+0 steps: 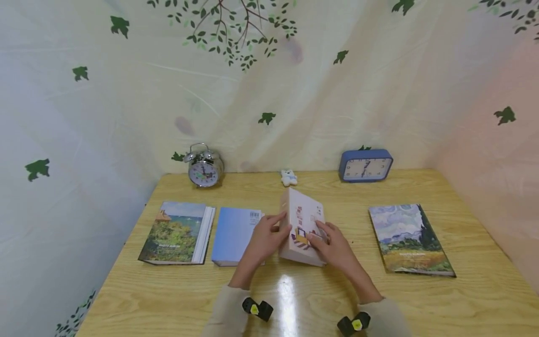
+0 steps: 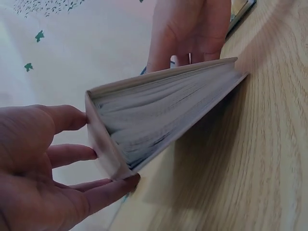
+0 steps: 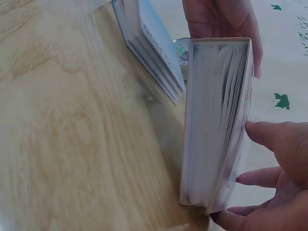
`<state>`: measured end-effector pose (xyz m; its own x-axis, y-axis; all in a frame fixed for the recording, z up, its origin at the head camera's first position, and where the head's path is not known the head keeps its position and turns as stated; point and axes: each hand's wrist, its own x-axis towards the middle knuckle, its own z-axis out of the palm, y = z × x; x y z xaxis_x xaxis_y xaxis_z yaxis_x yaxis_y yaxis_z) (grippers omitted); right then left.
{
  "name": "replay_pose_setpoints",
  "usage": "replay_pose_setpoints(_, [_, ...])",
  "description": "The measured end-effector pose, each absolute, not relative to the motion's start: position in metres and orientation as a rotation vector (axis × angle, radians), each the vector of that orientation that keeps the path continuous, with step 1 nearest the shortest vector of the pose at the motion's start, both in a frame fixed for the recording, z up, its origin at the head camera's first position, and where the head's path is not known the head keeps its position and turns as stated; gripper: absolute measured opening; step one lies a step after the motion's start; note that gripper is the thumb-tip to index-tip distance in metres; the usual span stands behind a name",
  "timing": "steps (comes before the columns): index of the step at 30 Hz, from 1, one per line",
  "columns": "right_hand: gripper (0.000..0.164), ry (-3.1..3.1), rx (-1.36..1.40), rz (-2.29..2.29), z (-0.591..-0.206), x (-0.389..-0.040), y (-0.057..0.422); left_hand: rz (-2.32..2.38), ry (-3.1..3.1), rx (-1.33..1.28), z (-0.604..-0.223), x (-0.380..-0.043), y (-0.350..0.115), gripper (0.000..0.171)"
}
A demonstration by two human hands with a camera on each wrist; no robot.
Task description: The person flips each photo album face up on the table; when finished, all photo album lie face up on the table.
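Observation:
A thick, pale pink photo album (image 1: 306,206), with a printed cover, is held between both hands over the middle of the table. Along its spine, my left hand (image 1: 268,237) grips with the thumb and fingers spread, one fingertip under the lower corner. My right hand (image 1: 334,245) holds the opposite side, fingers on the printed cover and a fingertip at the bottom corner. Seen from the left wrist, the album's page block (image 2: 159,110) shows between the covers, and the spine side is raised off the wood while the other side slopes down toward it.
A blue book (image 1: 236,234) lies just left of the album, and a landscape-covered photo album (image 1: 177,234) beyond it. Far right is another painted-cover album (image 1: 410,238). Along the back stand a silver alarm clock (image 1: 204,171), a small white bear (image 1: 288,178) and a blue clock (image 1: 366,166).

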<state>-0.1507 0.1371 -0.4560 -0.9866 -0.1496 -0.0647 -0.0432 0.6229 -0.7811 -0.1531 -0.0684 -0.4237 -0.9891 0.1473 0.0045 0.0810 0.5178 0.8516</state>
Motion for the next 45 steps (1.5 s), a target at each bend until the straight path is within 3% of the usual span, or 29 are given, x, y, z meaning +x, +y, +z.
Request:
replay_pose_setpoints(9, [0.074,2.704,-0.092,-1.235,-0.456,-0.147,0.127,1.415,2.685,0.162,-0.433,-0.148,-0.075,0.047])
replay_pose_setpoints(34, [0.069,2.854,-0.184,-1.129,-0.461,-0.136,0.112,1.391,2.648,0.041,-0.448,-0.147,-0.080,0.049])
replay_pose_setpoints(45, [0.066,2.862,-0.110,-1.164,-0.449,-0.140,0.141,1.569,2.931,0.078,-0.430,-0.144,-0.061,0.052])
